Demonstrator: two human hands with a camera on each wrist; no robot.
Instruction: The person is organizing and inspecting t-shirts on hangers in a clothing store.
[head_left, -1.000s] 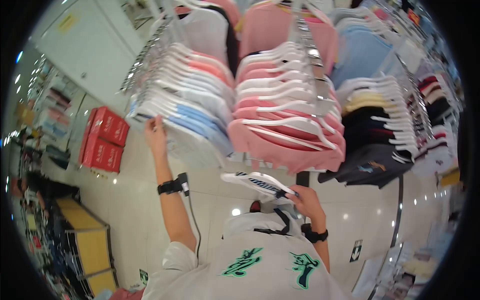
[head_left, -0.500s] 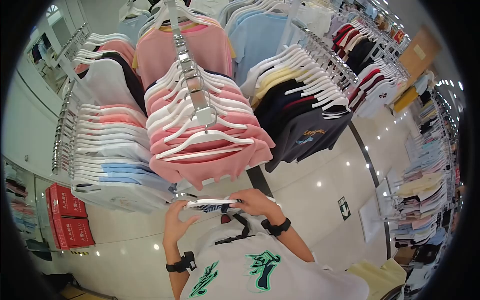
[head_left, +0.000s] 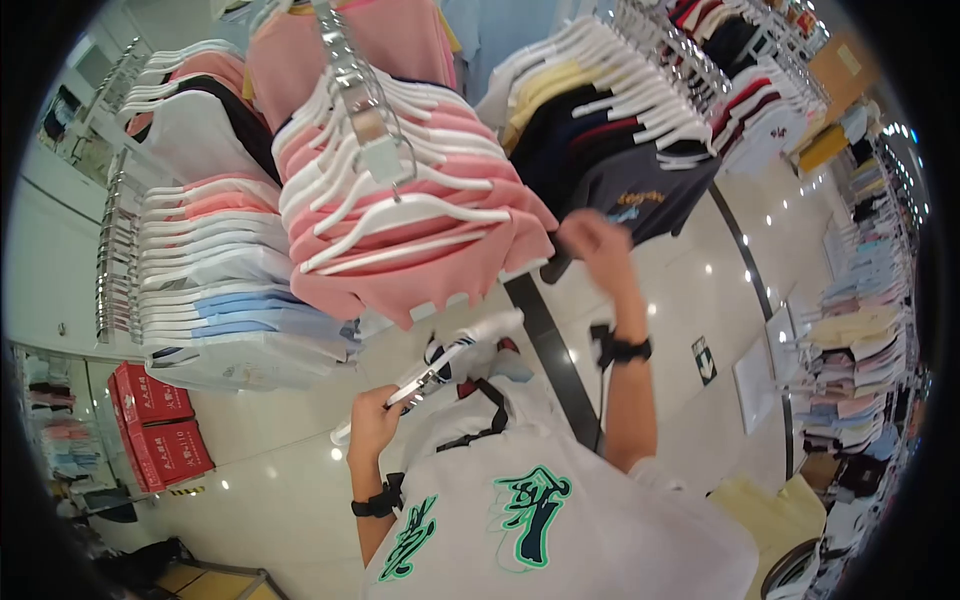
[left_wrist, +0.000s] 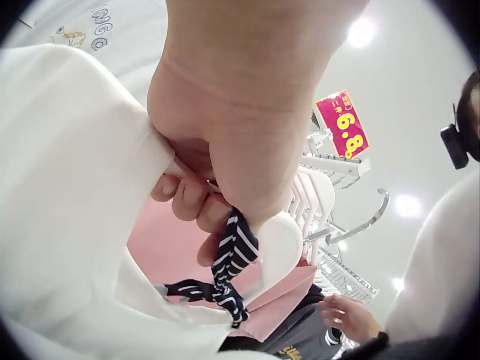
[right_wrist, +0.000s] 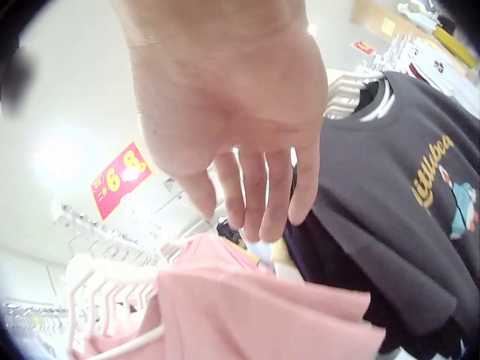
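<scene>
My left hand (head_left: 372, 420) grips a white hanger (head_left: 480, 330) that slants up to the right in front of my shirt. In the left wrist view, its fingers curl round the neck area of a white garment (left_wrist: 67, 187) with a navy-and-white striped tie (left_wrist: 236, 247) hanging beside them. My right hand (head_left: 600, 250), blurred in the head view, is raised with nothing in it. The right wrist view shows its fingers extended between the pink tops (right_wrist: 262, 315) and a dark grey sweatshirt (right_wrist: 375, 217) with yellow lettering.
White and light-blue tops (head_left: 240, 315) hang on a rail at the left. Red boxes (head_left: 165, 450) stand on the floor below them. Farther back on the right are more racks of clothes (head_left: 860, 330). A yellow garment (head_left: 770, 520) lies at lower right.
My left hand came from the light-blue tops to the hanger and now holds it. The right hand let go of the hanger and rose to the right, toward the dark grey sweatshirt.
</scene>
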